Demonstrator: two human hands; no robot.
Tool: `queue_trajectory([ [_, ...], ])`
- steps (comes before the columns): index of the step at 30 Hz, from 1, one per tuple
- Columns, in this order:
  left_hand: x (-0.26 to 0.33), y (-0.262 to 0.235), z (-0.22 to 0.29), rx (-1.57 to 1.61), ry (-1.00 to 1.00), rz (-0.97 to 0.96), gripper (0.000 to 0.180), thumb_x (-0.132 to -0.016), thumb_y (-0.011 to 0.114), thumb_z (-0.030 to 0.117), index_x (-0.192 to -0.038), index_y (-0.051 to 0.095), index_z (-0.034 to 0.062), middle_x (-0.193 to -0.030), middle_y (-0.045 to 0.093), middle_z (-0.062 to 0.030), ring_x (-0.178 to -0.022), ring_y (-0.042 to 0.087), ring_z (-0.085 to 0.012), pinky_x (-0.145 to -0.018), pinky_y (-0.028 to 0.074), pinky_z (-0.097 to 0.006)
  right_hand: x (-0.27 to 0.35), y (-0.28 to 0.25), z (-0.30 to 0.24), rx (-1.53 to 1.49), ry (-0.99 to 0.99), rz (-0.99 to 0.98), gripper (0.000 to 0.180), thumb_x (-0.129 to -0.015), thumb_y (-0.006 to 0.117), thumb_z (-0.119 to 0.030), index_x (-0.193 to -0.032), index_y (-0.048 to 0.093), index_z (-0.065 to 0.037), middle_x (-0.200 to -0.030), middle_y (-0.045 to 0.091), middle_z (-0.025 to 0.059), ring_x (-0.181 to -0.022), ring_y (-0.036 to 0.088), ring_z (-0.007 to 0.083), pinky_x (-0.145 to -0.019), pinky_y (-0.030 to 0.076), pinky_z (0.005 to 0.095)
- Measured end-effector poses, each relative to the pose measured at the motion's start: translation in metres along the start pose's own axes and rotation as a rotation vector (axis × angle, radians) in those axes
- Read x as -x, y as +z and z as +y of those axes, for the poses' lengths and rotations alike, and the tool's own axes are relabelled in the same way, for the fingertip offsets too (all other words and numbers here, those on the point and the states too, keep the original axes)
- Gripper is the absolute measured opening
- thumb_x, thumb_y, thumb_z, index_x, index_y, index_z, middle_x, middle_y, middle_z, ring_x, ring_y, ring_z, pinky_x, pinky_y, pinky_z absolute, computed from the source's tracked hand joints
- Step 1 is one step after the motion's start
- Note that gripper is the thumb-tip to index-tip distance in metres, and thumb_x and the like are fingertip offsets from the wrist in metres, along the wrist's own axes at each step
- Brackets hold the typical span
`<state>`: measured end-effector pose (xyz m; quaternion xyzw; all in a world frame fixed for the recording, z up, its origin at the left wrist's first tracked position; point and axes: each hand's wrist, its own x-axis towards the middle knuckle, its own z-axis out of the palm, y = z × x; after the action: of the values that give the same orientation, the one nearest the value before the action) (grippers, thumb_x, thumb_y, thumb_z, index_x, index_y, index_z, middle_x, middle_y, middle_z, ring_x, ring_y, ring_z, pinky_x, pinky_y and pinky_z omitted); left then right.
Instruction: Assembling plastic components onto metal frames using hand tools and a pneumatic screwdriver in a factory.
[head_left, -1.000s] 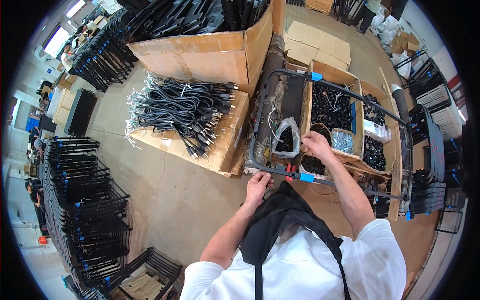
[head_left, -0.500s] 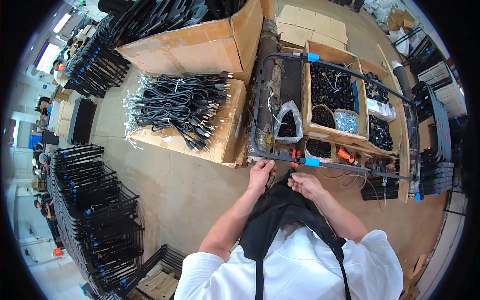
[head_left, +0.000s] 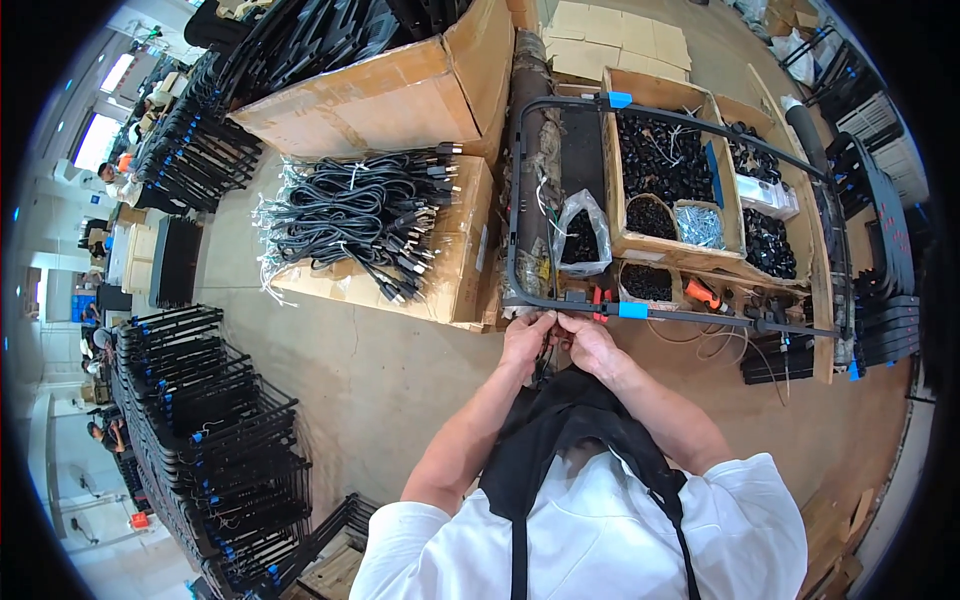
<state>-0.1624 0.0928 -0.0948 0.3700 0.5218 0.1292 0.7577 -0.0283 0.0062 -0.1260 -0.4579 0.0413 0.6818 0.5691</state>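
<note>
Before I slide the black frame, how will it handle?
The frame is probably stiff: its bars hold a clean rounded corner. Likely light for its size: slim bars, open middle. Pushed at one end, it may swivel, given its long shape.

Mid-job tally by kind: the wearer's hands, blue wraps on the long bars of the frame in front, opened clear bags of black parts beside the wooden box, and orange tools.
Hands: 2 (left hand, right hand)
Blue wraps on the black frame: 2
Clear bag: 1
Orange tool: 1
Total: 6
</note>
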Motion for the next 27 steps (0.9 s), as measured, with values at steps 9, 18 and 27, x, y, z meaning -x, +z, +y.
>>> queue_trajectory([
  [9, 0.008, -0.007, -0.023, -0.226, 0.133, -0.003, 0.032, -0.107, 0.063, 0.031, -0.105, 0.072, 0.0013, -0.09, 0.073, -0.0044, -0.073, 0.064, -0.0122, -0.069, 0.052, -0.029, 0.045, 0.015, -0.048, 1.261, -0.332, 0.082, 0.028, -0.1, 0.063, -0.022, -0.116, 0.076, -0.002, -0.105, 0.076, 0.0082, -0.098, 0.073, 0.0262, -0.08, 0.053, 0.0403],
  [18, 0.018, -0.015, -0.042, -0.301, 0.487, 0.102, 0.033, -0.107, 0.06, 0.026, -0.125, 0.065, -0.0003, -0.113, 0.073, -0.0125, -0.104, 0.066, -0.0204, -0.093, 0.052, -0.036, 0.024, 0.091, -0.095, 1.871, -0.973, -0.486, 0.026, -0.093, 0.061, -0.01, -0.116, 0.071, -0.003, -0.109, 0.073, 0.0138, -0.101, 0.073, 0.0338, -0.085, 0.06, 0.0444],
  [27, 0.013, -0.019, -0.064, -0.161, 0.511, 0.033, 0.037, -0.107, 0.062, 0.022, -0.139, 0.064, 0.0034, -0.127, 0.073, -0.0116, -0.118, 0.064, -0.0162, -0.104, 0.05, -0.033, 0.009, 0.097, -0.087, 2.454, -1.239, -0.862, 0.018, -0.089, 0.063, -0.018, -0.102, 0.07, -0.007, -0.094, 0.072, 0.0107, -0.092, 0.073, 0.0269, -0.08, 0.059, 0.0383],
])
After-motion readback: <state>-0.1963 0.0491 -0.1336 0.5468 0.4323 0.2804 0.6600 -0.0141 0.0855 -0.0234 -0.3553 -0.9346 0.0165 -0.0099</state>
